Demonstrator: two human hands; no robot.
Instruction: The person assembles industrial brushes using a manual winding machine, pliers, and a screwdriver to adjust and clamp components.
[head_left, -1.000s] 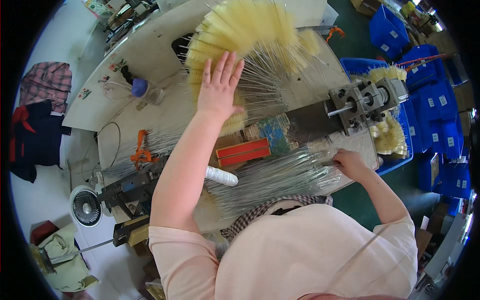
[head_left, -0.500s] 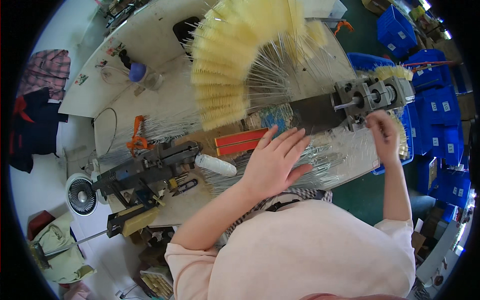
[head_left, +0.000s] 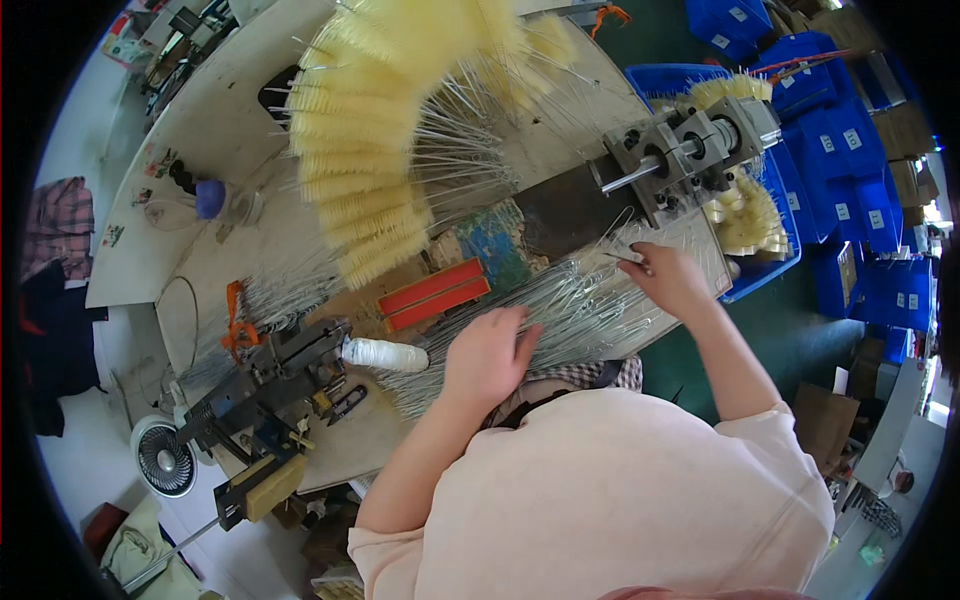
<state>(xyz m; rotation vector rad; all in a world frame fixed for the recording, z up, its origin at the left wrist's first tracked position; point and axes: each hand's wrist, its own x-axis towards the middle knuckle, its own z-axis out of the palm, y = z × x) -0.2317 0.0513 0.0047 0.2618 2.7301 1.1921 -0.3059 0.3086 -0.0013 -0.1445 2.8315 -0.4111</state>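
Note:
A pile of thin, bent metal wires [head_left: 570,305] lies along the near side of the table. My left hand [head_left: 483,355] rests over the pile's left part, thumb apart from the other fingers, with nothing visible in it. At the pile's right end, my right hand [head_left: 672,280] pinches a thin metal wire [head_left: 612,255] between thumb and fingertips. Beyond it stands a metal spindle fixture [head_left: 690,150] with a rod pointing left. A red grooved block [head_left: 434,293] lies just past my left hand. Pale yellow bristle brushes [head_left: 365,190] with wire stems form a large arc at the back.
To the left stands a dark clamp-like machine [head_left: 270,370], a white wrapped roll [head_left: 385,354] at its end. A small fan [head_left: 165,456] sits beside the table. Blue bins [head_left: 840,150] are stacked at right; one blue crate [head_left: 765,280] holds more brushes.
My right hand has come down from beside the spindle to the wire pile and now pinches a wire. My left hand's spread fingers have drawn together and bent. The whole view has shifted.

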